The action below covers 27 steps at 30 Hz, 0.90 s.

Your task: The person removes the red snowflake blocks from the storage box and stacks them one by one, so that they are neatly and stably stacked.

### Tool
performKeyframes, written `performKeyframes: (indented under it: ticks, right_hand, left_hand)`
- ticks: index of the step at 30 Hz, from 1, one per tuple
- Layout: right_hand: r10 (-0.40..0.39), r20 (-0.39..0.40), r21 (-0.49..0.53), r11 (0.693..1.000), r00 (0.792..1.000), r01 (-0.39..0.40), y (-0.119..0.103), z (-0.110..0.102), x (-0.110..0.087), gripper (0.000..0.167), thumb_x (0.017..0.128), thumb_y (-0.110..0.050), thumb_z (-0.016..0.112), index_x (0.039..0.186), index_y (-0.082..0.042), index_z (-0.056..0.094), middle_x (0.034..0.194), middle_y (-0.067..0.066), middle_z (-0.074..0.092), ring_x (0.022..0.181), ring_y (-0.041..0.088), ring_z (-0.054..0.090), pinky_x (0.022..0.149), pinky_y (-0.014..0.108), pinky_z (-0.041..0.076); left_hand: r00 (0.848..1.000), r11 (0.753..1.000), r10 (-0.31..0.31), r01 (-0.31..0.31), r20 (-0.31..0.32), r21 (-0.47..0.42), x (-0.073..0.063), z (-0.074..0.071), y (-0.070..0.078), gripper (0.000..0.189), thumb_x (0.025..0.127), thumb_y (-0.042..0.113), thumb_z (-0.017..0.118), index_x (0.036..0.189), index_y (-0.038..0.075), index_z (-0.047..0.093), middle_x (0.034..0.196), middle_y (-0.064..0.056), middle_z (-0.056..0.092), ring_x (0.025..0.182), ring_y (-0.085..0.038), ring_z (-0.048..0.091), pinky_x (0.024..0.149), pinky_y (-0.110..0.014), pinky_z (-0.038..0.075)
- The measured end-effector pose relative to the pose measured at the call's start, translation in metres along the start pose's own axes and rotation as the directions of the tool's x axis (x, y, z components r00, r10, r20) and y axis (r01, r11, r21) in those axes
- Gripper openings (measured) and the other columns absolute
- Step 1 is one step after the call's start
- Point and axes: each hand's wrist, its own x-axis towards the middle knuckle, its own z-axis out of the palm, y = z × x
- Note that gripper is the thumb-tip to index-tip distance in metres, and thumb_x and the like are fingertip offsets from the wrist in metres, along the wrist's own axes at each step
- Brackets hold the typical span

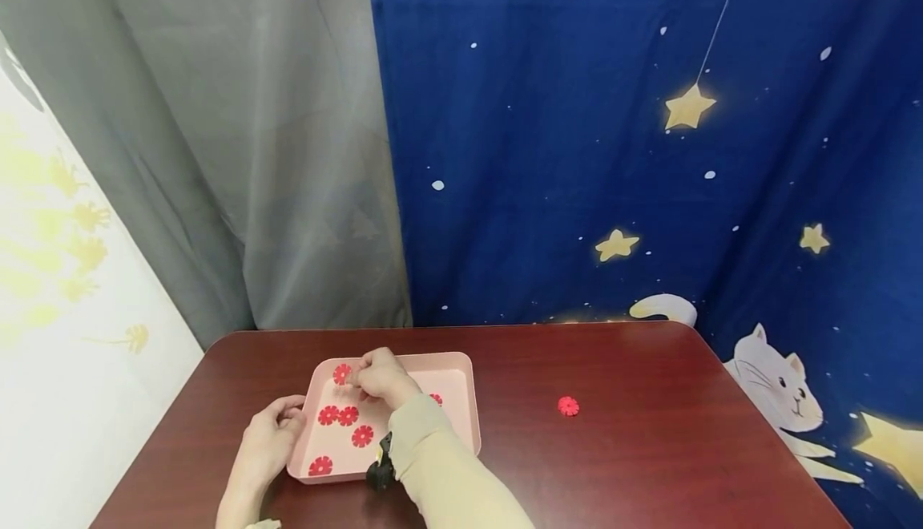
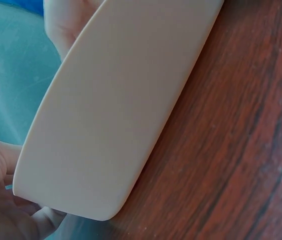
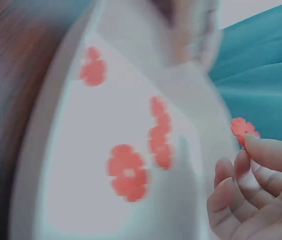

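Note:
My left hand (image 1: pixel 268 438) holds the left side of a shallow pink tray (image 1: pixel 472 401), its fingers bent at the rim. My right hand (image 1: pixel 385 378) is over the tray and pinches a red flower-shaped plastic disc (image 3: pixel 243 131) between thumb and fingertips. In the head view this disc shows above the tray's far left corner. Several more red discs lie flat in the tray, among them a disc (image 1: pixel 362 436) near the middle and a disc (image 1: pixel 320 466) at the near left corner. My right forearm partly hides another disc (image 1: pixel 436 399).
One red disc (image 1: pixel 568 406) lies alone on the brown wooden table (image 1: pixel 634 465), right of the tray. Behind the table hang a grey curtain (image 1: pixel 317 192) and a blue star-print curtain (image 1: pixel 534 152). A small black device (image 1: pixel 380 465) sits at my right wrist.

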Motion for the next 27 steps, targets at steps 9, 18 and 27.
performKeyframes:
  ticks: [9, 18, 27]
  right_hand:
    - [-0.13, -0.002, 0.091, 0.987, 0.991, 0.13, -0.021, -0.048, -0.023, 0.009, 0.091, -0.006, 0.067, 0.082, -0.007, 0.069, 0.073, 0.01, 0.065, 0.054, 0.02, 0.061, 0.05, 0.027, 0.047]
    - [-0.25, -0.043, 0.126, 0.959, 0.967, 0.254, -0.012, -0.121, -0.062, 0.011, 0.092, -0.01, 0.067, 0.091, 0.001, 0.069, 0.076, 0.014, 0.064, 0.059, 0.026, 0.063, 0.054, 0.032, 0.051]
    - [-0.224, -0.113, 0.195, 0.95, 0.968, 0.243, 0.024, -0.169, -0.098, 0.012, 0.092, -0.009, 0.067, 0.093, 0.003, 0.068, 0.072, 0.014, 0.063, 0.058, 0.022, 0.061, 0.053, 0.029, 0.048]
  left_hand:
    - [1.0, 0.998, 0.016, -0.016, -0.001, 0.054, -0.001, -0.001, 0.0, 0.034, 0.098, 0.013, 0.053, 0.127, -0.003, 0.057, 0.103, -0.013, 0.061, 0.088, -0.023, 0.055, 0.071, -0.031, 0.043]
    - [1.0, 0.999, 0.027, -0.027, -0.001, 0.042, 0.004, 0.0, 0.005, 0.035, 0.1, 0.016, 0.051, 0.129, -0.003, 0.054, 0.105, -0.016, 0.059, 0.091, -0.027, 0.054, 0.073, -0.033, 0.044]
    - [1.0, 0.999, 0.011, -0.011, 0.01, 0.04, 0.0, 0.0, 0.003, 0.036, 0.101, 0.017, 0.05, 0.13, -0.003, 0.053, 0.103, -0.016, 0.058, 0.09, -0.028, 0.054, 0.07, -0.033, 0.043]
